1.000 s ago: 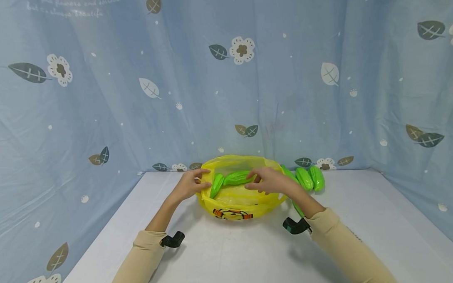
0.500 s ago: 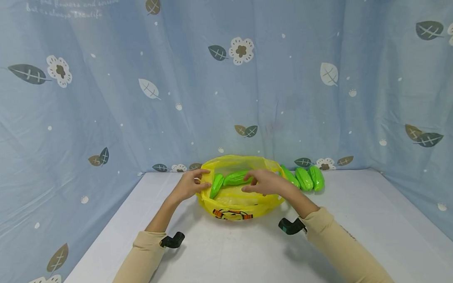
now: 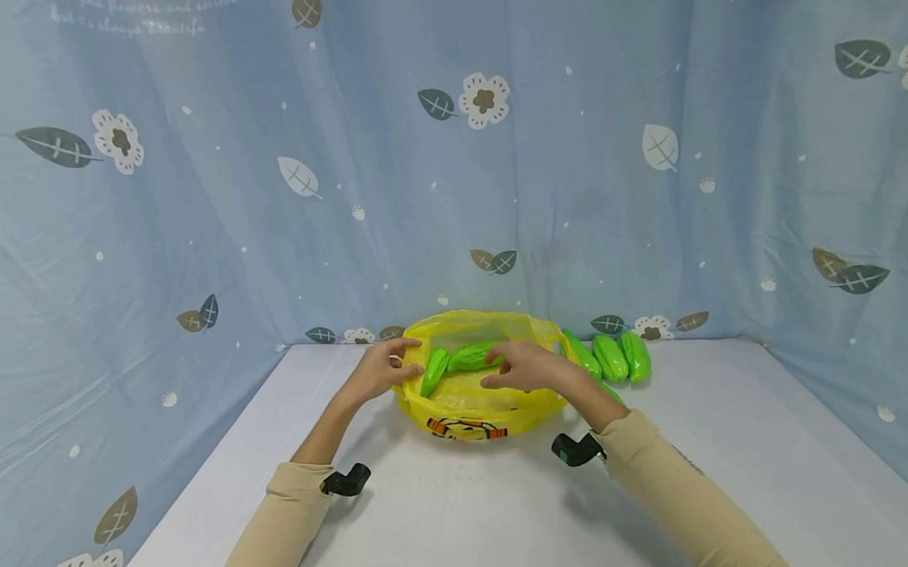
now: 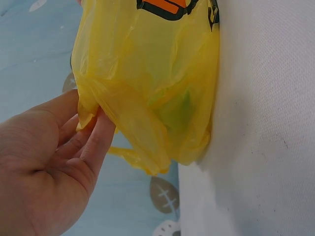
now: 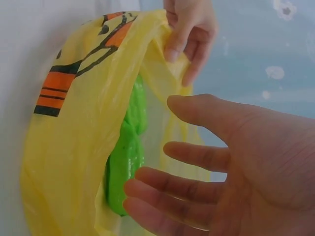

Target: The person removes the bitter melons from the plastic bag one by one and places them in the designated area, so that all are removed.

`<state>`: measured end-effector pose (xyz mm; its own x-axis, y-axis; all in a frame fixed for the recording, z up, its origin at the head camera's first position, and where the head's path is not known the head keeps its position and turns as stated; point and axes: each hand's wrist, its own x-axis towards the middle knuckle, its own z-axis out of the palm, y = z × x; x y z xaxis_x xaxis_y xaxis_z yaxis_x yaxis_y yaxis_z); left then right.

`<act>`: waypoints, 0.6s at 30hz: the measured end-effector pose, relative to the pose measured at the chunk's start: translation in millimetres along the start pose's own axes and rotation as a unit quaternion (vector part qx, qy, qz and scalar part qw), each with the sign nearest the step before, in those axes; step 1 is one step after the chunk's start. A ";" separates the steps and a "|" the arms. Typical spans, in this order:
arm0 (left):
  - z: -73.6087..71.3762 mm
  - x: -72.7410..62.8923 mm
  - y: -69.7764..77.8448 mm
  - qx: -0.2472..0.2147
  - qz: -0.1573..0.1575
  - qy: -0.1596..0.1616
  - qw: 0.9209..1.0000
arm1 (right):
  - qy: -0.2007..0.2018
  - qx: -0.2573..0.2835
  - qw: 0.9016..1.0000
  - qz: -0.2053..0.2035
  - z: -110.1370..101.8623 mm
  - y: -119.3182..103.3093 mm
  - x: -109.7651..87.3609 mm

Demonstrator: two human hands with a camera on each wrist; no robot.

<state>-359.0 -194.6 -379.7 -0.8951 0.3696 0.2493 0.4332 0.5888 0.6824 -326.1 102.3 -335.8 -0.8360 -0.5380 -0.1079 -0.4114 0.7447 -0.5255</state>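
Your left hand (image 3: 382, 371) pinches the left rim of the yellow bag (image 3: 534, 421) between thumb and fingers. Your right hand (image 3: 528, 367) grasps nothing; its fingers are spread at the bag's mouth, beside two green pieces (image 3: 475, 356) lying inside, though whether you touch the nearer one cannot be told. You have the bag on the white table (image 3: 462, 517), near the blue curtain (image 3: 391, 202), with more green pieces just to its right.
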 end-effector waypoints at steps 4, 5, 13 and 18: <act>-0.1 0.4 0.3 -0.001 0.001 0.000 1.000 | -0.005 0.003 1.000 0.014 0.2 1.8 4.5; -0.1 0.5 0.5 -0.001 0.001 0.000 1.000 | -0.007 0.001 1.000 0.017 -0.1 2.3 5.5; 0.7 1.1 0.4 -0.005 0.002 0.000 1.000 | -0.010 -0.014 1.000 0.018 -2.2 5.1 15.4; 1.0 1.7 -0.2 -0.005 0.001 -0.001 1.000 | -0.002 -0.029 0.999 0.015 -1.7 8.9 22.5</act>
<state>-360.4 -193.4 -380.1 -0.8937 0.3726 0.2499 0.4346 0.5808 0.6883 -349.2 97.4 -341.4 -0.8467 -0.5169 -0.1264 -0.4070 0.7821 -0.4719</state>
